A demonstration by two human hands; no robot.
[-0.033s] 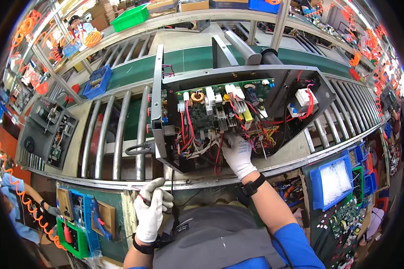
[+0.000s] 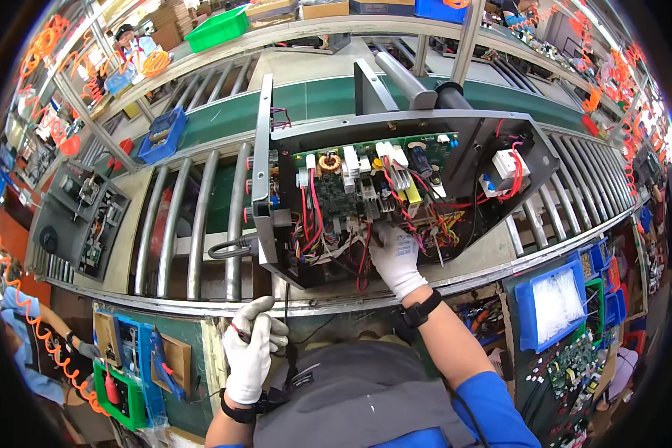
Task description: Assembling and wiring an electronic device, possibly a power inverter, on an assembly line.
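Right now the gloved right hand (image 2: 396, 257) is pressed down among the wiring (image 2: 328, 239), fingertips curled in together on the red and white leads; whether a single wire is actually pinched cannot be told, since the tips are buried in the bundle. Just beyond those fingers a green circuit board (image 2: 358, 175) is seen, crowded with white connectors, a copper-wound coil and yellow blocks. Everything is housed in an open grey metal chassis (image 2: 425, 131), lying on its side across the steel rollers (image 2: 194, 224) of a conveyor, directly ahead of the fingers.

The leads are judged soft and springy, easily snagged or pulled off their plugs, so they are best taken near the connector bodies, not mid-run. The board is judged stiff but fragile; its edges, not its parts, are where it should be touched. The chassis is judged heavy and rigid, with thin sheet edges; its front panel (image 2: 263, 172), to the left of the fingers, and the black loop handle (image 2: 228, 249) look like the sound places for a grip.

The gloved left hand (image 2: 252, 347) is held back, nearer the body, fingers closed around a small dark tool with a touch of red; its kind is too small to be told. Further out, blue parts bins (image 2: 552, 302) are set to the right and a second open unit (image 2: 78, 220) rests well off to the left.
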